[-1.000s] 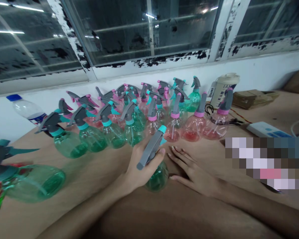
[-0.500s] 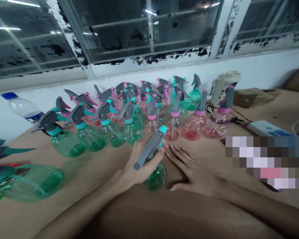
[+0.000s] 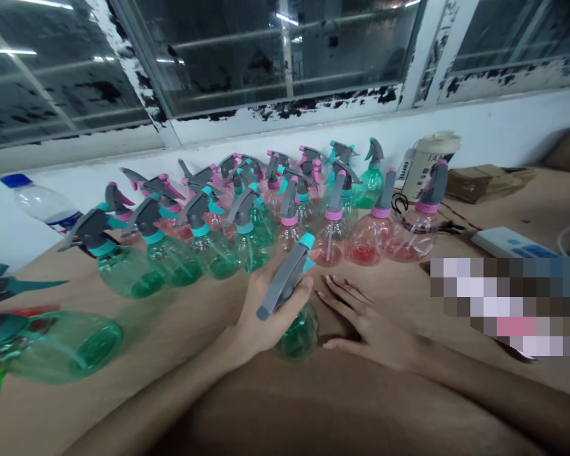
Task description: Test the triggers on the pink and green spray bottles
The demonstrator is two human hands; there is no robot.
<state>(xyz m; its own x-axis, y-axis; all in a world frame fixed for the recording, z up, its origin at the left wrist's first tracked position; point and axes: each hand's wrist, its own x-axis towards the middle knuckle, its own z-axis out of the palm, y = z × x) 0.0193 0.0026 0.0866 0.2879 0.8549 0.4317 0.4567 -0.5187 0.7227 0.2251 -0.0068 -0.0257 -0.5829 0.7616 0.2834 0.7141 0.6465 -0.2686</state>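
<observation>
My left hand (image 3: 265, 307) is wrapped round the neck of a green spray bottle (image 3: 298, 334), which stands upright on the brown table (image 3: 190, 354). Its grey trigger head with a teal nozzle points away from me, and the hand hides the collar. Flat on the table to the right lies my right hand (image 3: 377, 329), fingers spread, apart from the bottle and holding nothing. Beyond both hands are rows of spray bottles, green ones with teal collars (image 3: 215, 253) and clear pinkish ones with pink collars (image 3: 369, 237).
At the near left sits another green spray bottle (image 3: 71, 345). A clear bottle with a blue cap (image 3: 42, 201) is by the wall. A coffee cup (image 3: 430, 168), brown cardboard (image 3: 487, 180) and a white power strip (image 3: 513, 244) are at the right. A pixelated patch covers something there.
The view has shifted very slightly. My left hand keeps its grip on the spray bottle, its thumb lying a little differently. My right hand stays flat on the table.
</observation>
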